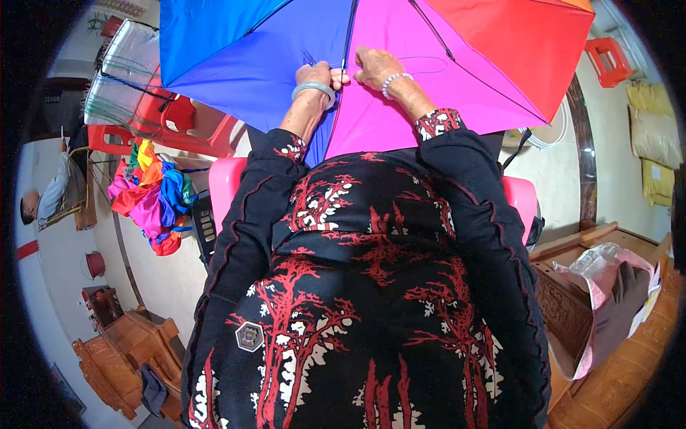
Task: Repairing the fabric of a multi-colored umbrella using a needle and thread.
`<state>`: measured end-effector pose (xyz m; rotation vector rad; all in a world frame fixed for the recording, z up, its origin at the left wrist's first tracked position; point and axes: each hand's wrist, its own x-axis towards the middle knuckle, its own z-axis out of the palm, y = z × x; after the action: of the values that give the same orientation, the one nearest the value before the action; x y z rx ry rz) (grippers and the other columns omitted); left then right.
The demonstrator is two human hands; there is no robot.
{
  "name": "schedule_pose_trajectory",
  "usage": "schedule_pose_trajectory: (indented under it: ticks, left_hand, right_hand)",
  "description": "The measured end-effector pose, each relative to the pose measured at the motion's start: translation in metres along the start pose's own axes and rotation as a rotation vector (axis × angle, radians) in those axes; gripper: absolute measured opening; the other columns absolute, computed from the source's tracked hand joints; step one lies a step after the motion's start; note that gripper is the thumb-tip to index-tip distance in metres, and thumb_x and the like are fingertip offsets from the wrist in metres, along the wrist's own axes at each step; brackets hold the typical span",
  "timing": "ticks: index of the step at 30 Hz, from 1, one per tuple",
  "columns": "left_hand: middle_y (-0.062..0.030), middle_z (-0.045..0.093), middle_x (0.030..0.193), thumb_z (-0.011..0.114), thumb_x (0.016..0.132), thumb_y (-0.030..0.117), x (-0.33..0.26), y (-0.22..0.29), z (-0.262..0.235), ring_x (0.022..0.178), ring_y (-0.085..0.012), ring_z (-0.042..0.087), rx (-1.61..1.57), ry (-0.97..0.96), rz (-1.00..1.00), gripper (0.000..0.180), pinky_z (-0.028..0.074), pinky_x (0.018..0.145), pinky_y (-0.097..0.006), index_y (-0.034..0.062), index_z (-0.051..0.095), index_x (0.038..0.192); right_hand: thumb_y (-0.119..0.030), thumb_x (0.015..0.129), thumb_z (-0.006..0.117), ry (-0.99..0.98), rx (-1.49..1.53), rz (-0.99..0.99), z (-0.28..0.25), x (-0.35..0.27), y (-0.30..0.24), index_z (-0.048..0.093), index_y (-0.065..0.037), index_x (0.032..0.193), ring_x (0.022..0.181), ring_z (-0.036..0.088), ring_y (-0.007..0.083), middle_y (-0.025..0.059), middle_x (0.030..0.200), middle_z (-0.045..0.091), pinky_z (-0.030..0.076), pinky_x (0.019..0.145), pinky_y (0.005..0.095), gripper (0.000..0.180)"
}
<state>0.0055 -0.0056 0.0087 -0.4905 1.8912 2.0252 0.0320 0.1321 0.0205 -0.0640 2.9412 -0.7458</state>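
Observation:
A multicoloured umbrella canopy (271, 79) in blue, purple, pink, red and orange lies spread over my lap, its ribs (351, 32) facing up. My left hand (316, 74), with a pale bangle at the wrist, is closed at the seam between the purple and pink panels, pinching the umbrella beside a rib. Dark thread ends show just above it. Close by on the pink panel, my right hand (376, 68) has its fingers pinched together; a beaded bracelet circles that wrist. From it a thin dark thread (437, 60) loops over the pink cloth. Any needle is too small to see.
At left, a heap of colourful cloth (153, 193) sits near red plastic stools (171, 118) and a clear-wrapped bundle (121, 79). Another person (50, 193) is at far left. Carved wooden furniture (132, 350) stands lower left; sacks (654, 136) stack at right.

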Motion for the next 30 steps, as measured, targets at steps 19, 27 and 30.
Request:
schedule_pose_trajectory:
  ticks: [19, 27, 30]
  left_hand:
    - [-0.0232, 0.057, 0.070, 0.039, 0.080, 0.001, 0.007, 0.000, 0.000, 0.047, -0.0257, 0.057, 0.002, -0.018, -0.035, 0.016, 0.038, 0.032, -0.028, -0.0128, 0.037, 0.088]
    - [-0.0239, 0.058, 0.068, 0.040, 0.080, 0.001, -0.005, 0.005, 0.003, 0.043, -0.0231, 0.054, 0.023, -0.036, -0.024, 0.015, 0.038, 0.034, -0.027, -0.0130, 0.041, 0.082]
    - [-0.0238, 0.058, 0.068, 0.040, 0.080, 0.002, -0.008, 0.008, 0.003, 0.042, -0.0225, 0.053, 0.044, -0.040, -0.024, 0.014, 0.037, 0.034, -0.027, -0.0125, 0.043, 0.080]
  right_hand:
    - [-0.016, 0.068, 0.055, 0.087, 0.063, -0.045, 0.007, 0.004, 0.008, 0.056, -0.003, 0.084, 0.080, 0.057, 0.0314, 0.0182, 0.081, 0.059, 0.045, 0.070, 0.0396, 0.020]
    - [-0.014, 0.069, 0.052, 0.110, 0.068, -0.007, 0.008, 0.001, 0.006, 0.056, -0.005, 0.082, 0.080, 0.057, 0.0313, 0.0178, 0.081, 0.059, 0.044, 0.070, 0.0402, 0.016]
    - [-0.014, 0.069, 0.052, 0.109, 0.073, -0.006, 0.007, 0.002, 0.006, 0.056, -0.005, 0.082, 0.080, 0.057, 0.0315, 0.0178, 0.080, 0.059, 0.044, 0.070, 0.0403, 0.017]
